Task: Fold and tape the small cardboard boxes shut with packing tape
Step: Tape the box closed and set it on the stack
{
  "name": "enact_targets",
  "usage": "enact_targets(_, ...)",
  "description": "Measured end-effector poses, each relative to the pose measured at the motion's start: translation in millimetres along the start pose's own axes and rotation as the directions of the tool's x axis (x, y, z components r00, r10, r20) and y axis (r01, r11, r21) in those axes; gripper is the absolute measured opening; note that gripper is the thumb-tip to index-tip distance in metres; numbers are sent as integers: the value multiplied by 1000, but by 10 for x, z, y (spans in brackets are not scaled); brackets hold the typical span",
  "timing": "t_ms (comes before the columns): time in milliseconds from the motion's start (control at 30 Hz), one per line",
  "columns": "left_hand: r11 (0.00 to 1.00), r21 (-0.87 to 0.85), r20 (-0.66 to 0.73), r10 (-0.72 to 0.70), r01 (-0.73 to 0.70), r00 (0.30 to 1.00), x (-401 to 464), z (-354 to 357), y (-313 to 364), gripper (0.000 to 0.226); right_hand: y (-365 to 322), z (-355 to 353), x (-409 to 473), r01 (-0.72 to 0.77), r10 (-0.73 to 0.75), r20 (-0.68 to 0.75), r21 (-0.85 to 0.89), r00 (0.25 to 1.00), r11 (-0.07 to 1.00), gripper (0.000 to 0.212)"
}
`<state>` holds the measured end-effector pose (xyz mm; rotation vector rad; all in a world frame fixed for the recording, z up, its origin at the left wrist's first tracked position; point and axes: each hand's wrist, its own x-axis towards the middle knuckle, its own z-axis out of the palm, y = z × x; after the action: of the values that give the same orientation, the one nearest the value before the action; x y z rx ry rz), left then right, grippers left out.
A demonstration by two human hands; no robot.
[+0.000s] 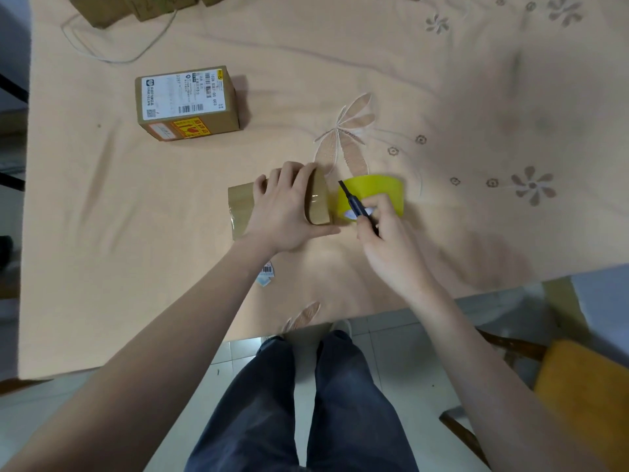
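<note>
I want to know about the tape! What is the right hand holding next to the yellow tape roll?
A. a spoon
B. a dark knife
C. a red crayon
B: the right hand grips a dark knife, its blade pointing at the yellow tape roll.

Soft, dim indoor light, warm cast over the peach cloth [136, 206]; faint shadow right of the labelled box [185, 103]; small glare on the taped box [315, 199]; wide-angle bending at edges; slight blur throughout, corners softest

Open cloth lies between the labelled box [186, 103] and the taped box [279, 207]; the tape roll [372, 195] crowds its right.
</note>
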<state>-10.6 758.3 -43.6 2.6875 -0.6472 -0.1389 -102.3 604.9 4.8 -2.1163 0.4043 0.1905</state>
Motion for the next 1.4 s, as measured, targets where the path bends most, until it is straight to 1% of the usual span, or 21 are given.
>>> enact_targets(133,998,-66,-66,3,-7,998,-13,-70,50,106,-47,-45,-28,-1,2,-37,29,999,1000,23)
enact_targets(200,995,-96,-75,14,-22,997,-23,-98,92,106,-80,-62,-28,16,-14,-60,38,998,999,21)
enact_targets(300,990,-138,-55,9,-16,998,-42,-119,151,105,-131,-73,-14,18,-14,-73,56,997,998,19)
enact_targets(433,987,-163,-30,4,-9,1000,-43,-129,156,104,-149,-87,22,-8,9,-90,1,996,1000,24)
enact_targets(733,987,-160,-24,-4,0,1000,-46,-116,178,103,-186,-54,87,-27,18,-67,-131,998,991,31)
enact_targets(967,984,-173,-23,-45,40,999,-2,-79,190,108,-262,-71,113,-23,9,-73,-199,997,980,36)
enact_targets(1100,986,-157,-15,-52,49,999,7,-46,184,112,-255,-102,74,-33,21,-56,-233,998,972,35)
enact_targets(1233,988,-141,8,-70,71,997,10,-36,204,114,-251,-152,39,-18,14,-17,-273,1000,962,28)
enact_targets(1333,979,-163,1,-120,118,993,41,-66,203,116,-194,-190,-37,7,0,21,-326,1000,945,22)
enact_targets(1400,971,-195,0,-143,140,990,83,-114,181,116,-133,-207,-91,-14,20,16,-329,1000,944,22)
